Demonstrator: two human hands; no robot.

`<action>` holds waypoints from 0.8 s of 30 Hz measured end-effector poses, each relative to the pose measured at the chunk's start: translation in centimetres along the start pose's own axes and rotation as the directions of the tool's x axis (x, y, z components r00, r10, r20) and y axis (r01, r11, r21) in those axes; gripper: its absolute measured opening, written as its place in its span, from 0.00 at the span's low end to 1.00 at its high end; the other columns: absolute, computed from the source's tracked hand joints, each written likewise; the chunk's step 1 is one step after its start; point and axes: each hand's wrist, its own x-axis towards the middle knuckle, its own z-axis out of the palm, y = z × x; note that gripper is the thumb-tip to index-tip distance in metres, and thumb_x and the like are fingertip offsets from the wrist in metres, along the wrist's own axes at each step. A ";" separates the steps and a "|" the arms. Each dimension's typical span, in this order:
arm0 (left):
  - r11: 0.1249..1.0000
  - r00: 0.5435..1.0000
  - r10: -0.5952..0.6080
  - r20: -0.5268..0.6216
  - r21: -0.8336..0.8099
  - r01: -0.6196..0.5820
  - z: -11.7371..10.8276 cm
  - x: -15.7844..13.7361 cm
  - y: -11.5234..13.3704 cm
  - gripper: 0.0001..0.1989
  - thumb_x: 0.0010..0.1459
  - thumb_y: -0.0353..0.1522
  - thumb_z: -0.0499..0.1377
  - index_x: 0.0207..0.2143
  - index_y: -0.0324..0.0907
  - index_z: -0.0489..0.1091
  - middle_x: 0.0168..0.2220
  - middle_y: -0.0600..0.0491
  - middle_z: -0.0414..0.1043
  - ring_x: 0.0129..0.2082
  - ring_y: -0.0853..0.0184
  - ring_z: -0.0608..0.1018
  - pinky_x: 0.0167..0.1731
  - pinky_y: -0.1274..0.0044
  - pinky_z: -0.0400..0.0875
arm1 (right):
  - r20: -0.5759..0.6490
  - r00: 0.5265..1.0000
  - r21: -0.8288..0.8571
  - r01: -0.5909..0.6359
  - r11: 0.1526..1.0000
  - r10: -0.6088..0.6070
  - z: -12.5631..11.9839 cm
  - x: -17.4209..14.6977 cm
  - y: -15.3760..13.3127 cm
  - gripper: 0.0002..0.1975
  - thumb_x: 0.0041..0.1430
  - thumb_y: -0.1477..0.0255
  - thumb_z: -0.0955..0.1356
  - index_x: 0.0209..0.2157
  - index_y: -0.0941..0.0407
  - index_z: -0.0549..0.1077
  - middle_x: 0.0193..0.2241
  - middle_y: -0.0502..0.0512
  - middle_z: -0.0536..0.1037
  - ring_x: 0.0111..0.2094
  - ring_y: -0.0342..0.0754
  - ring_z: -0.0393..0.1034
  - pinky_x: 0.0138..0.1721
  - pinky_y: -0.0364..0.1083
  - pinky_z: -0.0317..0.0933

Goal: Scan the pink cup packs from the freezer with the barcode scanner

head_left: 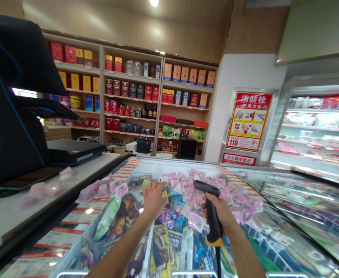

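My right hand (220, 212) is wrapped round the handle of a black and yellow barcode scanner (213, 218). Its head points away and to the left, and a cable hangs from its base. My left hand (154, 197) reaches forward over the glass top of a chest freezer, fingers stretched out and apart, seemingly holding nothing. Just beyond both hands lies a heap of small pink translucent plastic pieces (189, 195), many with white barcode labels. More pink pieces (103, 189) rest on the left rim of the freezer. Colourful wrapped packs (160, 247) show below the glass.
A white counter (1, 227) at left carries a black checkout machine (19, 96) and several pink pieces (46, 189). Shelves (131, 79) of boxes and bottles line the back wall. A red fire-hydrant poster (250, 120) hangs right of them. A lit refrigerated display (317, 127) stands at far right.
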 end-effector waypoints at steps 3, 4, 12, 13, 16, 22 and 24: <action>0.990 0.991 0.074 0.113 -0.130 -0.059 1.7 -0.9 3.2 0.20 0.44 0.36 0.55 0.43 0.46 0.65 0.44 0.53 0.67 0.45 0.63 0.66 0.42 0.74 0.57 | -0.024 1.000 -0.002 0.003 1.000 -0.003 -0.1 -0.2 -0.3 0.13 0.45 0.62 0.64 0.24 0.58 0.64 0.13 0.47 0.68 0.10 0.40 0.60 0.10 0.40 0.56; 0.984 0.986 0.088 0.142 -0.169 -0.064 2.3 -1.2 4.0 0.20 0.45 0.37 0.55 0.43 0.46 0.65 0.43 0.53 0.68 0.45 0.63 0.66 0.42 0.75 0.58 | -0.033 0.999 0.000 0.007 1.000 -0.007 -0.2 -0.3 -0.3 0.13 0.45 0.62 0.65 0.24 0.58 0.64 0.13 0.47 0.68 0.10 0.40 0.60 0.10 0.40 0.56; 0.912 0.944 0.095 0.315 -0.407 0.044 3.7 -1.4 6.3 0.10 0.47 0.36 0.56 0.31 0.41 0.70 0.32 0.52 0.72 0.35 0.67 0.72 0.36 0.75 0.62 | -0.073 0.996 0.038 0.054 0.998 -0.051 -1.0 0.2 -0.4 0.13 0.44 0.62 0.65 0.23 0.59 0.64 0.14 0.48 0.69 0.10 0.39 0.60 0.09 0.39 0.55; 0.897 0.941 0.088 0.326 -0.436 0.067 3.6 -1.1 6.1 0.09 0.48 0.36 0.55 0.30 0.40 0.69 0.31 0.53 0.72 0.35 0.68 0.72 0.37 0.73 0.63 | -0.055 0.997 0.041 0.051 0.998 -0.049 -1.0 0.2 -0.4 0.13 0.44 0.62 0.65 0.24 0.59 0.64 0.14 0.48 0.69 0.10 0.40 0.61 0.09 0.40 0.56; 0.831 0.934 0.012 0.358 -0.522 0.190 3.2 -0.2 4.7 0.12 0.52 0.37 0.52 0.32 0.37 0.67 0.34 0.52 0.70 0.36 0.68 0.71 0.39 0.69 0.63 | 0.005 0.999 0.068 0.037 0.997 -0.037 -0.7 0.0 -0.3 0.13 0.45 0.61 0.64 0.25 0.58 0.64 0.14 0.47 0.68 0.11 0.39 0.60 0.10 0.39 0.56; 0.504 0.840 -0.202 0.504 -0.681 0.530 2.0 1.2 -0.2 0.14 0.54 0.37 0.49 0.39 0.37 0.64 0.35 0.52 0.68 0.30 0.72 0.72 0.30 0.74 0.68 | 0.180 0.984 0.058 -0.011 0.998 0.001 1.2 -0.8 0.1 0.15 0.46 0.60 0.63 0.25 0.60 0.65 0.14 0.48 0.69 0.10 0.38 0.60 0.10 0.39 0.56; 0.363 0.802 -0.242 0.547 -0.715 0.597 1.6 1.4 -1.5 0.14 0.54 0.37 0.49 0.39 0.37 0.64 0.35 0.52 0.68 0.30 0.72 0.72 0.29 0.75 0.69 | 0.240 0.971 0.051 -0.018 0.999 0.005 2.0 -1.1 0.4 0.15 0.46 0.60 0.63 0.25 0.60 0.64 0.15 0.49 0.70 0.10 0.38 0.60 0.10 0.38 0.56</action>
